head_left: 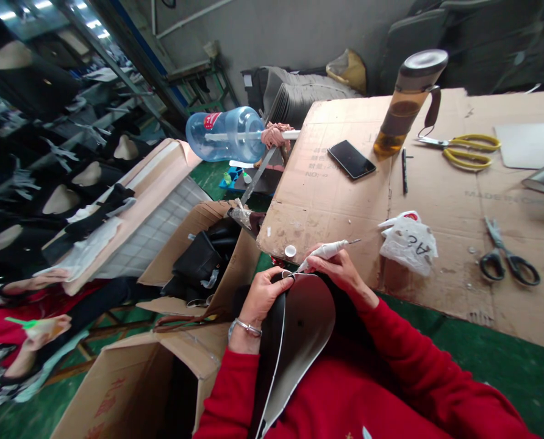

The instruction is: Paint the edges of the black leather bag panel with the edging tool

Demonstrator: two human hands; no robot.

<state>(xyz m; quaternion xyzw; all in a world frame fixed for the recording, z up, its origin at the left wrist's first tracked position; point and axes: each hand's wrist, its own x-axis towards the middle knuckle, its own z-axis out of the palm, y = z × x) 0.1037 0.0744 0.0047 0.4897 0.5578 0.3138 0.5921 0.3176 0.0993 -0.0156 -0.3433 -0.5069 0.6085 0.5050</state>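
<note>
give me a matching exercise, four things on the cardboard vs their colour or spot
Things:
1. scissors
2. scissors
3. phone
4. bottle

Descriptions:
A. black handles, near the right edge
B. amber liquid inside, standing upright
C. yellow handles, beside the bottle
D. dark screen, lying flat left of the bottle

Pairs: 1-C, 2-A, 3-D, 4-B

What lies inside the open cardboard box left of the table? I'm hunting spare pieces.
The open cardboard box holds dark bag-like pieces, one with a pale tag. Whatever lies beneath them is covered.
</note>
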